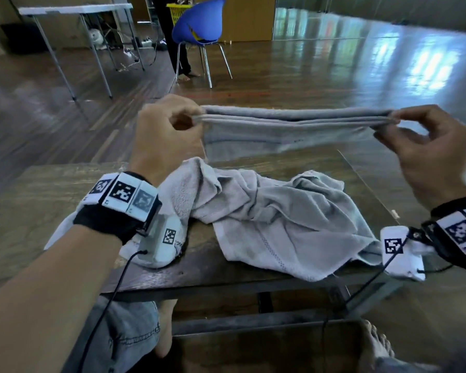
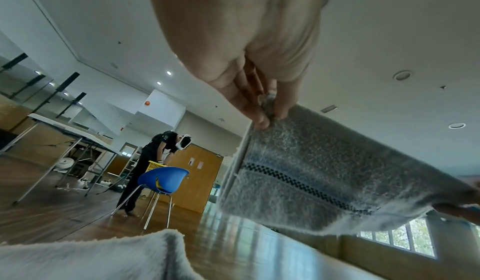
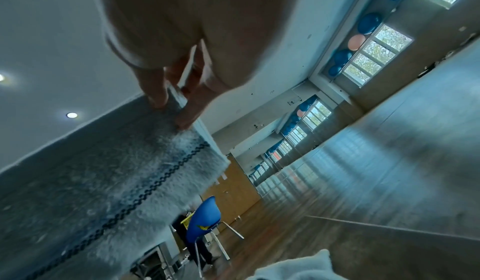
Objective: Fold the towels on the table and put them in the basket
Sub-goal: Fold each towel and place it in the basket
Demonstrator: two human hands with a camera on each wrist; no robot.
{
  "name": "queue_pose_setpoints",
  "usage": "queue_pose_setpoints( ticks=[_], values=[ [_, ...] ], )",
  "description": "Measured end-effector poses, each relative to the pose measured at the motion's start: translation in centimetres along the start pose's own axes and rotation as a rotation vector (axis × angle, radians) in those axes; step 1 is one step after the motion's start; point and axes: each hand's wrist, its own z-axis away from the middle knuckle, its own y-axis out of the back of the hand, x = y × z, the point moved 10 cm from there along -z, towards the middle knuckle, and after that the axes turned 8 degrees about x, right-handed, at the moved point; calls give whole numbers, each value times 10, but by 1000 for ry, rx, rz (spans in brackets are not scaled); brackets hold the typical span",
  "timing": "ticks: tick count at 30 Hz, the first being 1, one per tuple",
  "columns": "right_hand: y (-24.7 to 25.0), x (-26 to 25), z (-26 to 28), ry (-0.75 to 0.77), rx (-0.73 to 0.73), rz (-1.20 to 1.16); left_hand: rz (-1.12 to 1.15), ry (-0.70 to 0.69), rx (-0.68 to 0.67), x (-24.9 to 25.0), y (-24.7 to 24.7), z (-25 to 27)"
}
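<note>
left hand (image 1: 170,130) and right hand (image 1: 425,146) pinch a half-folded grey terry towel (image 1: 293,130) aloft; a crumpled grey towel (image 1: 275,211) waits unfolded below on the near wooden table (image 1: 33,211); the task's basket isn't identifiable.

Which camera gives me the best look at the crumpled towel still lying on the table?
The head view: the crumpled towel lies in full across the table, below the folded towel held up by both hands. The left wrist view catches only a blurred fringe at the bottom; the right wrist view just a pale corner.
</note>
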Motion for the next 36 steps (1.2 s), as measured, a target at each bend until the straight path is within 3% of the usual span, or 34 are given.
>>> queue_pose_setpoints(
  ticks=[2,6,7,9,13,20,31,34,36],
  values=[
    [6,7,12,-27,-123,54,28,26,-94,-1,-3,11],
    [-1,68,63,-201,-585,488,-179,203,-729,-43,-58,69],
    [1,81,72,-237,-635,574,-261,244,-842,-57,-67,85],
    [6,99,82,-295,-633,681,-371,347,-939,-82,-78,107],
    [-1,121,95,-341,-645,886,-458,478,-937,-107,-97,130],
    [-19,120,100,-380,-542,966,-531,490,-702,-113,-101,129],
    [-6,127,102,-559,-546,970,-547,587,-717,-111,-103,129],
    [1,127,95,-612,-509,928,-451,704,-742,-111,-105,128],
    [2,130,94,-735,-501,821,-352,849,-765,-110,-107,127]
  ],
)
